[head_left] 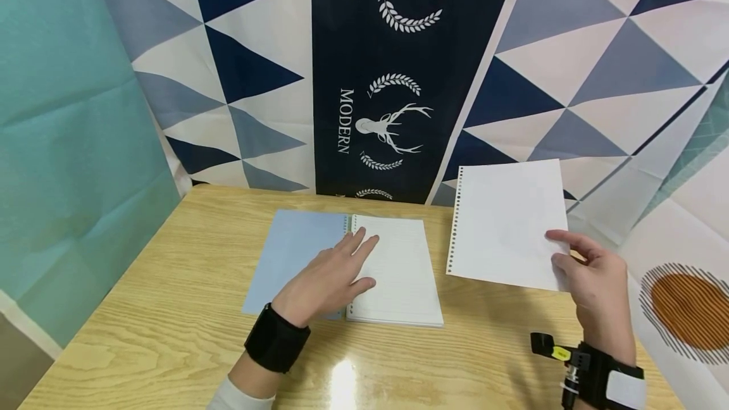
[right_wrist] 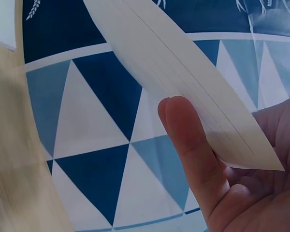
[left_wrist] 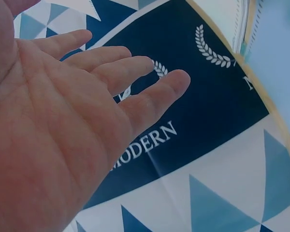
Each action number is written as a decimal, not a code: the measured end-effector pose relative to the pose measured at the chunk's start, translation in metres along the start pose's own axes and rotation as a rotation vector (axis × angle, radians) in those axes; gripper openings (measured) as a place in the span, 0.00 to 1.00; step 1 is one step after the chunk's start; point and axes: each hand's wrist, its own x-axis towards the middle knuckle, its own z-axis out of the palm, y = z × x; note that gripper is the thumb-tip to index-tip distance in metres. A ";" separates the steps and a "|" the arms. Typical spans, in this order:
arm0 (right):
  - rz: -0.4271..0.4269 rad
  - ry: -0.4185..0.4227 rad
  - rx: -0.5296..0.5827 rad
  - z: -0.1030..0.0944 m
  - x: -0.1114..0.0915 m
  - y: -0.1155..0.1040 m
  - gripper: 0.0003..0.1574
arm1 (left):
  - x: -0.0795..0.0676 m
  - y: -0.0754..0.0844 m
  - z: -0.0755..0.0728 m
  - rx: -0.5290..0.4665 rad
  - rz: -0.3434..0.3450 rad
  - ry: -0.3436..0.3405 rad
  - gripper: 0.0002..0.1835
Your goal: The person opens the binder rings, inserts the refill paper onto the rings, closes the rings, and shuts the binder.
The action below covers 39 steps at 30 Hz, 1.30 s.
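My right hand pinches the right edge of a loose sheet of paper, thumb on the near face. Punched holes run down the sheet's left edge, and it is held up off the table. In the right wrist view the sheet shows faint ruled lines. An opened spiral notebook lies on the table, its blue cover folded out to the left. Over its spine and lined page is my left hand, fingers straight and spread; whether it touches the page I cannot tell. The left wrist view shows its palm holding nothing.
The notebook lies on a wooden table. Behind the table hangs a patterned cloth with triangles and deer heads. A teal cloth hangs at the left, and a white cloth with an orange disc is at the right.
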 end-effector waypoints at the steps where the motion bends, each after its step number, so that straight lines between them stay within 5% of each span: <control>1: -0.002 0.002 0.004 0.001 -0.001 -0.001 0.23 | -0.001 -0.001 -0.001 -0.012 -0.007 0.005 0.37; 24: -0.097 -0.036 0.113 0.010 -0.009 -0.018 0.23 | -0.009 -0.017 -0.017 -0.119 -0.093 0.055 0.40; 32: -0.150 -0.109 0.188 0.015 -0.015 -0.027 0.23 | -0.012 -0.021 -0.020 -0.127 -0.118 0.076 0.40; 39: -0.175 -0.117 0.151 0.023 -0.019 -0.034 0.23 | -0.012 -0.025 -0.022 -0.137 -0.133 0.082 0.41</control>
